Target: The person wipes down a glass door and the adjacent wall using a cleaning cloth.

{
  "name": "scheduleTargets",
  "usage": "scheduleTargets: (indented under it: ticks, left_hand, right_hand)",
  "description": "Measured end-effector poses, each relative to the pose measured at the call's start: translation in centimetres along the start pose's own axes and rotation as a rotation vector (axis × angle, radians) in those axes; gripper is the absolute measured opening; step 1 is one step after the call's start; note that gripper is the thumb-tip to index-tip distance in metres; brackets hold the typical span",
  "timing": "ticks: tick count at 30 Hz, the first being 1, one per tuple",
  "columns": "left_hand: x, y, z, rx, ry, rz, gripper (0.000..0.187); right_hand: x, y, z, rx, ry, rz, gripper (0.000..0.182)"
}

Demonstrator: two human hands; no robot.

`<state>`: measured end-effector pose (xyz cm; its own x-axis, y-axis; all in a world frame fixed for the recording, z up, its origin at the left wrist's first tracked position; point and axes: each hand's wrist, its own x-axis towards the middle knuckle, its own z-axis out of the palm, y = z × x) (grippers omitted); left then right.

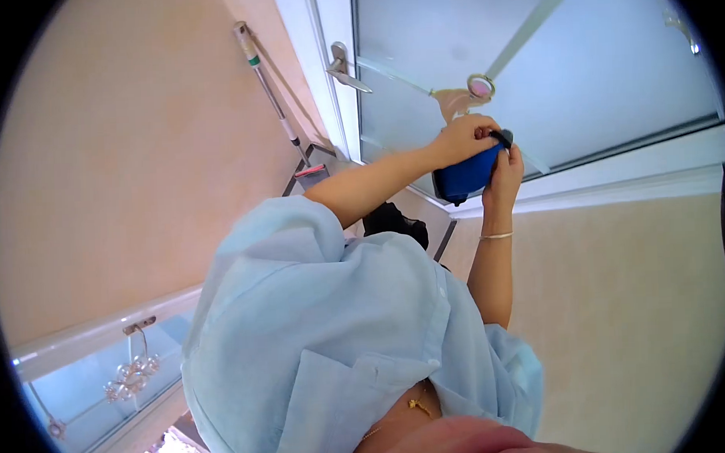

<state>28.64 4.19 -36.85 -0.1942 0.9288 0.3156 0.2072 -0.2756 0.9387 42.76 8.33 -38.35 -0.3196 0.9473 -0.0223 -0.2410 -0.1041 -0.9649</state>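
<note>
A blue rounded object point(470, 175) with black trim and a black piece on top is held up between my two hands, in front of a glass door. Bent fingers of my left hand point(465, 140) pinch at the black piece near its upper edge. My right hand point(504, 177), with a thin bracelet at the wrist, grips the object's right side, thumb and fingers closed on it. Its far side is hidden, and I cannot tell what kind of thing it is. Light blue sleeves cover both upper arms.
The white-framed glass door point(419, 25) has a metal handle point(346, 71) and a pinkish ornament with a ring point(481, 87). A long-handled cleaning tool point(272, 98) leans on the left wall. Clear beads point(132, 378) hang at lower left. Something black point(394, 225) shows below my arms.
</note>
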Motion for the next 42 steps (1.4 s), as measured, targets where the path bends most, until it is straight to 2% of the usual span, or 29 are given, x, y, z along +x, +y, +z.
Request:
scheduleTargets:
  ticks: [4,7,8,9,12,13,16,20,21,23,27,30,33,37,40,42]
  left_hand:
    - [-1.8,1.4,-1.7,0.037,0.142,0.035,0.019]
    - [-3.0,2.4,-3.0,0.136,0.269,-0.043,0.021]
    - [-3.3,2.8,-3.6,0.173,0.3,-0.061,0.021]
    - [-3.4,3.0,-4.3,0.19,0.243,-0.131,0.023]
    - [-4.0,3.4,-4.7,-0.316,0.346,-0.086,0.02]
    - [-4.2,3.3,-5.0,-0.334,0.35,-0.058,0.02]
    - [-5.1,3.2,-6.3,-0.26,0.487,0.122,0.019]
    - [-7.0,4.2,-9.1,-0.201,0.595,0.154,0.025]
    - [-7.4,4.2,-10.0,-0.138,0.614,0.209,0.032]
    - [-8.3,5.4,-11.8,-0.028,0.705,0.221,0.034]
    - [-8.7,6.2,-17.2,0.108,0.825,0.297,0.043]
    - [-7.4,6.8,-22.6,0.214,0.913,0.442,0.049]
    - [-5.7,9.2,-28.2,0.292,0.944,0.507,0.055]
    - [-1.7,11.5,-35.6,0.437,1.02,0.658,0.062]
    - [1.7,14.1,-40.7,0.518,1.077,0.677,0.064]
    - [3.7,16.6,-43.8,0.583,1.056,0.761,0.066]
  right_hand:
    - [-1.3,-1.2,1.3,-0.151,0.022,-0.085,0.013]
    - [-1.9,-2.7,2.4,-0.268,-0.003,-0.21,0.013]
    - [-2.0,-3.0,3.1,-0.233,-0.024,-0.195,0.014]
    - [-2.2,-3.2,3.8,-0.201,-0.044,-0.177,0.014]
    - [-2.9,-3.9,6.0,-0.124,-0.086,-0.153,0.016]
    - [-3.0,-3.8,6.9,-0.071,-0.084,-0.171,0.016]
    - [-3.4,-3.5,8.9,-0.054,-0.137,-0.238,0.016]
    - [-3.2,-2.7,12.0,-0.075,-0.317,-0.363,0.019]
    - [-3.4,-2.7,13.3,-0.09,-0.359,-0.383,0.02]
    - [-3.7,-2.6,16.0,-0.071,-0.464,-0.387,0.026]
    - [-3.9,-3.9,22.3,-0.138,-0.658,-0.436,0.034]
    - [-3.9,-5.8,27.9,-0.193,-0.75,-0.559,0.043]
    - [-2.8,-7.8,33.7,-0.225,-0.814,-0.667,0.045]
    - [-0.9,-11.1,41.8,-0.287,-0.816,-0.948,0.045]
    - [1.1,-14.4,47.8,-0.318,-0.762,-1.109,0.046]
    - [3.0,-16.7,51.2,-0.296,-0.721,-1.193,0.048]
